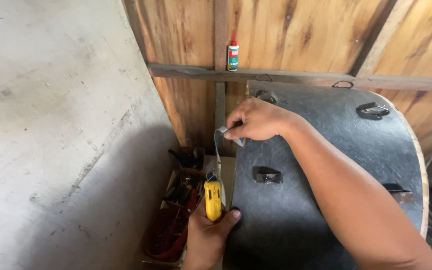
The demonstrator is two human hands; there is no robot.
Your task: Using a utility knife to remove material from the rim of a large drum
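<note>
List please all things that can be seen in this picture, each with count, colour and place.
black covered panel: one, black with a pale curved edge, leaning on the wall at right
thin strip: one, grey, running along the panel's left edge
utility knife: one, yellow, at the panel's left edge
metal fittings: several, dark, fixed on the panel's face
glue bottle: one, white and green with a red tip, standing on the wooden rail
wooden wall: one, brown planks, behind
concrete wall: one, grey, left
box of tools: one, mixed colours, low at centre
left hand: holds the utility knife
right hand: pinches the thin strip
</note>
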